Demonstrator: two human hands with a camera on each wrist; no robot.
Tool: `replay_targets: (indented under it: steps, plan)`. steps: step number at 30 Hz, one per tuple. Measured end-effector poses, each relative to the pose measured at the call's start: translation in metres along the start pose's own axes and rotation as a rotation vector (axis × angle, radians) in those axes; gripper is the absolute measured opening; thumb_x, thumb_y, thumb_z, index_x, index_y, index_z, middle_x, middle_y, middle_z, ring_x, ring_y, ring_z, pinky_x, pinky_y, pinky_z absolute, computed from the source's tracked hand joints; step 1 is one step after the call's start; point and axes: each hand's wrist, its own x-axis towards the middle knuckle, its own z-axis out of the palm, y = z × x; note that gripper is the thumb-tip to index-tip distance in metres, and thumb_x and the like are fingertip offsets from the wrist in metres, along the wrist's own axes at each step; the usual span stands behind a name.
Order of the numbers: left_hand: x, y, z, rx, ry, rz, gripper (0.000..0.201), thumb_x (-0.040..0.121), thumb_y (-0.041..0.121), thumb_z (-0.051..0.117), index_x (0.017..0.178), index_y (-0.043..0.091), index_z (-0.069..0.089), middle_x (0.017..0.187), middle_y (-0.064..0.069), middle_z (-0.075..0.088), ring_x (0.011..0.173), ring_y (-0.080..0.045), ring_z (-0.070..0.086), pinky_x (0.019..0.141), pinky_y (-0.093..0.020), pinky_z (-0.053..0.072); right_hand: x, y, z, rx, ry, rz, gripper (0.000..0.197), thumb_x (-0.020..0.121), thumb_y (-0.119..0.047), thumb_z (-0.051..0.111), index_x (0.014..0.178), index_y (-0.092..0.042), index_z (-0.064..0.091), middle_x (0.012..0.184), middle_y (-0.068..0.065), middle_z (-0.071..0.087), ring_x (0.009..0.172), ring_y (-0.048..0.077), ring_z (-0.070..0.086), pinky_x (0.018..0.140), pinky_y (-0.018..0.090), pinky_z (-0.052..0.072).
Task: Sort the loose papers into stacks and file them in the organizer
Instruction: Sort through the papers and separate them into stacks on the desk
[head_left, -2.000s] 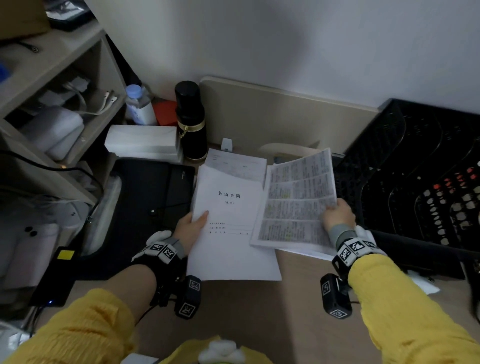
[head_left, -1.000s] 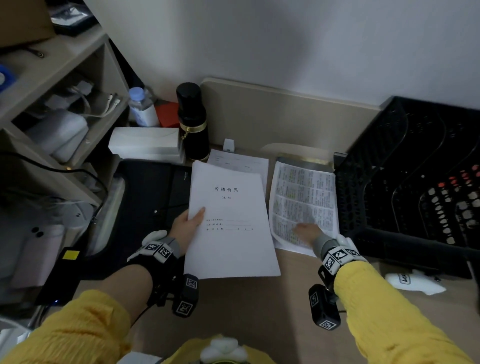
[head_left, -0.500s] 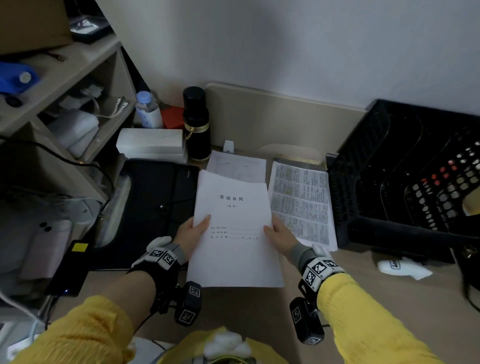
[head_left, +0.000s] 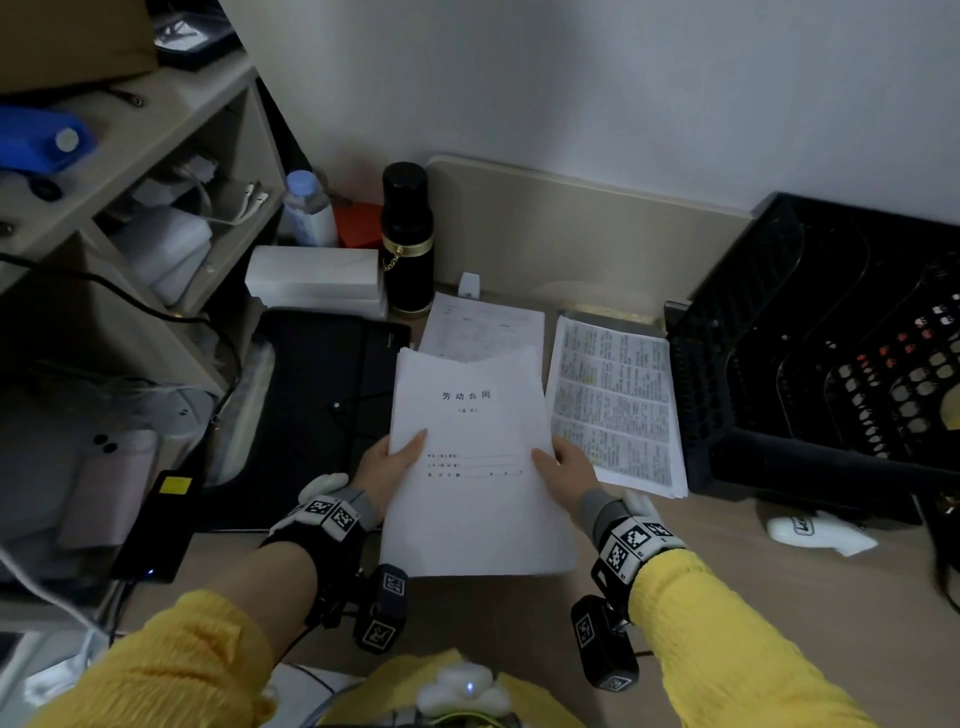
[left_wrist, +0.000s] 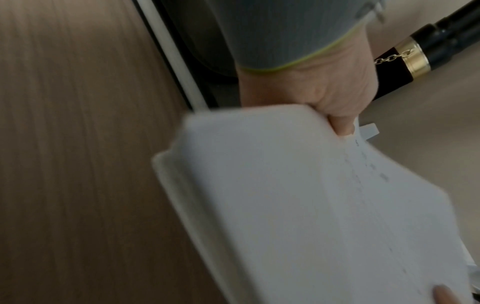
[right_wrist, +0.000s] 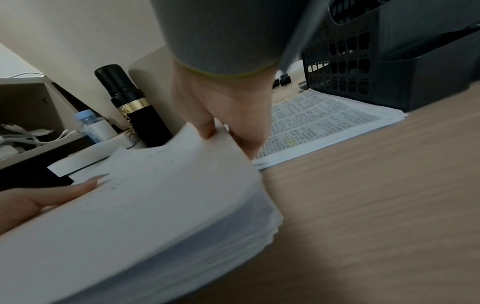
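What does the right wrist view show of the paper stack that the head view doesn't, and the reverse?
Only the right wrist view shows the white stack's layered edge, many sheets thick, raised off the desk. Only the head view shows its printed cover and the black organizer's curved dividers. Both show the left hand and right hand gripping the stack's sides, the printed sheets flat beside it, and the black flask.

My left hand (head_left: 387, 470) grips one side edge of the paper stack (head_left: 475, 467), thumb laid on top, fingers hidden beneath; my right hand (head_left: 563, 475) pinches the opposite edge likewise; both forearms reach forward in yellow sleeves, wrists strapped with marker-tagged bands.
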Motion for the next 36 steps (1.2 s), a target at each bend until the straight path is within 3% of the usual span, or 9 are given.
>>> replay_targets:
  steps: [4, 8, 12, 17, 22, 26, 30, 32, 36]
  plan:
    - [-0.003, 0.002, -0.001, 0.035, -0.015, -0.004, 0.045, 0.084, 0.047, 0.066, 0.116, 0.015, 0.064, 0.109, -0.007, 0.071, 0.1, -0.026, 0.069, 0.092, -0.043, 0.054, 0.001, 0.0, -0.002, 0.065, 0.032, 0.024, 0.033, 0.097, -0.02, 0.042, 0.127, -0.012, 0.054, 0.127, 0.01, 0.059, 0.115, 0.031, 0.056, 0.103, 0.049, 0.044]
    - [-0.001, 0.002, -0.002, 0.121, 0.002, -0.033, 0.052, 0.088, 0.059, 0.053, 0.121, 0.019, 0.059, 0.113, -0.007, 0.068, 0.102, -0.025, 0.066, 0.095, -0.043, 0.052, 0.001, 0.004, -0.006, 0.002, 0.077, 0.063, 0.038, 0.098, -0.016, 0.038, 0.134, -0.013, 0.05, 0.132, 0.009, 0.055, 0.119, 0.031, 0.053, 0.104, 0.041, 0.042]
    - [0.008, -0.003, -0.004, 0.162, 0.021, -0.038, 0.057, 0.09, 0.057, 0.052, 0.129, 0.015, 0.058, 0.12, -0.009, 0.066, 0.104, -0.025, 0.065, 0.098, -0.045, 0.05, 0.001, 0.014, -0.017, -0.057, 0.17, 0.151, 0.042, 0.098, -0.017, 0.038, 0.139, -0.01, 0.044, 0.143, 0.011, 0.045, 0.129, 0.033, 0.044, 0.109, 0.039, 0.035]
    - [0.006, -0.003, 0.0, 0.116, 0.02, -0.06, 0.049, 0.088, 0.047, 0.062, 0.123, 0.013, 0.062, 0.113, -0.009, 0.069, 0.1, -0.024, 0.066, 0.093, -0.04, 0.053, 0.004, 0.026, -0.029, -0.052, 0.202, 0.178, 0.039, 0.095, -0.016, 0.041, 0.133, -0.013, 0.05, 0.136, 0.011, 0.051, 0.121, 0.033, 0.049, 0.104, 0.04, 0.041]
    - [0.006, 0.005, 0.005, 0.1, 0.0, -0.105, 0.045, 0.079, 0.061, 0.064, 0.1, 0.021, 0.066, 0.1, -0.001, 0.07, 0.093, -0.017, 0.067, 0.075, -0.027, 0.054, 0.002, 0.027, -0.026, -0.031, 0.203, 0.211, 0.041, 0.095, -0.014, 0.039, 0.134, -0.013, 0.05, 0.138, 0.01, 0.049, 0.123, 0.034, 0.049, 0.106, 0.044, 0.041]
    - [0.015, 0.005, 0.0, 0.053, 0.023, -0.169, 0.085, 0.066, 0.077, 0.063, 0.123, 0.015, 0.063, 0.117, -0.007, 0.067, 0.106, -0.024, 0.064, 0.099, -0.039, 0.05, 0.003, 0.031, -0.03, -0.06, 0.244, 0.23, 0.041, 0.095, -0.013, 0.038, 0.134, -0.011, 0.05, 0.138, 0.012, 0.05, 0.124, 0.035, 0.048, 0.107, 0.042, 0.039]
    - [0.01, 0.0, 0.0, 0.083, 0.016, -0.138, 0.048, 0.087, 0.038, 0.067, 0.121, 0.005, 0.06, 0.103, -0.01, 0.069, 0.089, -0.024, 0.066, 0.082, -0.036, 0.055, 0.002, 0.034, -0.042, -0.09, 0.264, 0.269, 0.04, 0.094, -0.013, 0.04, 0.133, -0.01, 0.05, 0.137, 0.012, 0.051, 0.123, 0.036, 0.049, 0.107, 0.04, 0.039]
    - [0.009, -0.003, 0.001, 0.122, 0.004, -0.113, 0.041, 0.087, 0.022, 0.07, 0.122, 0.003, 0.059, 0.102, -0.011, 0.067, 0.084, -0.022, 0.064, 0.074, -0.034, 0.054, 0.003, 0.035, -0.042, -0.122, 0.221, 0.276, 0.036, 0.091, -0.012, 0.043, 0.124, -0.009, 0.056, 0.128, 0.014, 0.057, 0.115, 0.036, 0.054, 0.102, 0.041, 0.043]
    - [0.009, -0.004, 0.001, 0.156, 0.003, -0.096, 0.045, 0.084, 0.016, 0.073, 0.124, 0.004, 0.058, 0.111, -0.014, 0.065, 0.093, -0.027, 0.064, 0.082, -0.038, 0.053, 0.013, 0.051, -0.036, -0.25, 0.094, 0.333, 0.051, 0.083, -0.021, 0.047, 0.134, -0.02, 0.047, 0.129, 0.012, 0.057, 0.114, 0.034, 0.055, 0.096, 0.037, 0.047]
